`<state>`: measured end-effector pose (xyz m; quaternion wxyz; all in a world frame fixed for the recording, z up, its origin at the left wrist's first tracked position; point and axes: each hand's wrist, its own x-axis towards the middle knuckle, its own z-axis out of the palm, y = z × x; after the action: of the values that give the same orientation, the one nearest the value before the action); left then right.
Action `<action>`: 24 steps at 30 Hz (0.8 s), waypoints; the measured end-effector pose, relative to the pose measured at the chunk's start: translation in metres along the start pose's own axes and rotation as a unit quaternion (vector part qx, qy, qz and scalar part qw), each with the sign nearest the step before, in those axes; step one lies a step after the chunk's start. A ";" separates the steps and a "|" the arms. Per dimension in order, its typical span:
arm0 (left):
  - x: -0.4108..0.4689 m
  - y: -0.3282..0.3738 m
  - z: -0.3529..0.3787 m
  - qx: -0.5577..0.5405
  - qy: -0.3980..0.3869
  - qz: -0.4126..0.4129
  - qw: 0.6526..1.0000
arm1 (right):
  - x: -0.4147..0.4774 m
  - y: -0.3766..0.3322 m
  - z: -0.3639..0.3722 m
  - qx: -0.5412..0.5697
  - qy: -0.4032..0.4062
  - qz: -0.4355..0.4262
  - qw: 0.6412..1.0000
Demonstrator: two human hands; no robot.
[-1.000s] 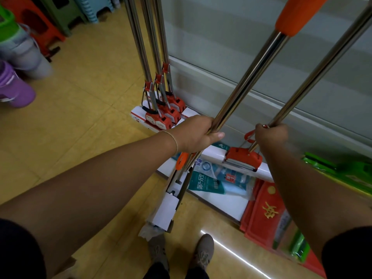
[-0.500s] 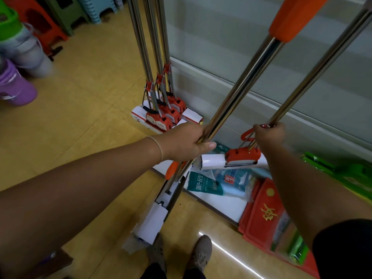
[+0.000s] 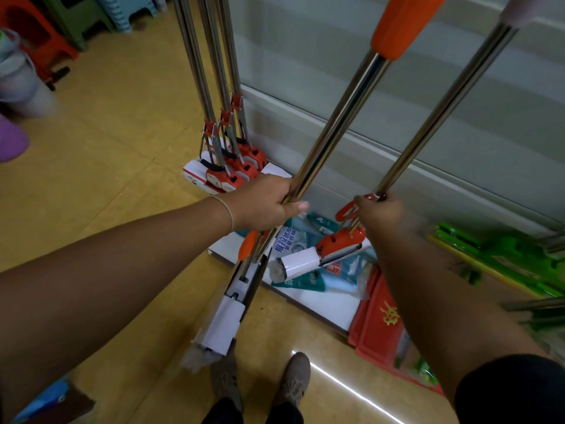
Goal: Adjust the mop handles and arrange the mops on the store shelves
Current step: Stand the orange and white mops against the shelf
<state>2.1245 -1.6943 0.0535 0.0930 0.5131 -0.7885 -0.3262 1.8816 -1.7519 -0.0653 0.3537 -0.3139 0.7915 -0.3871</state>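
Note:
My left hand [image 3: 269, 201] grips the steel pole of a sponge mop [image 3: 342, 117] with an orange grip sleeve; its white-wrapped head [image 3: 223, 322] hangs just above the floor near my shoes. My right hand [image 3: 379, 209] grips the pole of a second mop [image 3: 443, 108] just above its red squeeze lever. That mop's red-and-white head [image 3: 324, 252] is tilted, its left end low, over the low white shelf base [image 3: 324, 301]. Three more mops [image 3: 226, 160] with red heads stand upright against the shelf to the left.
A grey shelf panel [image 3: 397, 96] fills the back. Teal packets [image 3: 305, 240] lie on the shelf base, a red box [image 3: 379, 325] beside them, green mop parts [image 3: 504, 258] at right. Plastic stools [image 3: 70, 19] and buckets [image 3: 18, 84] stand far left on the yellow tiled floor.
The right-hand mop's head has lifted off the shelf base and tilted, its left end dropping. The left-hand mop has swung its head back toward my feet.

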 end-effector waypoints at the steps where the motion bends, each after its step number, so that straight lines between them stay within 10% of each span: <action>1: 0.001 0.001 0.001 0.000 -0.001 -0.003 1.000 | -0.004 -0.001 0.002 0.003 -0.003 0.000 1.000; 24: 0.011 0.010 0.009 -0.025 -0.003 -0.018 1.000 | -0.013 0.002 0.018 0.035 -0.044 -0.034 0.998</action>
<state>2.1076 -1.6975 0.0505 0.0977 0.5238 -0.7711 -0.3485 1.9023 -1.7482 -0.0708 0.3853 -0.3448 0.7499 -0.4126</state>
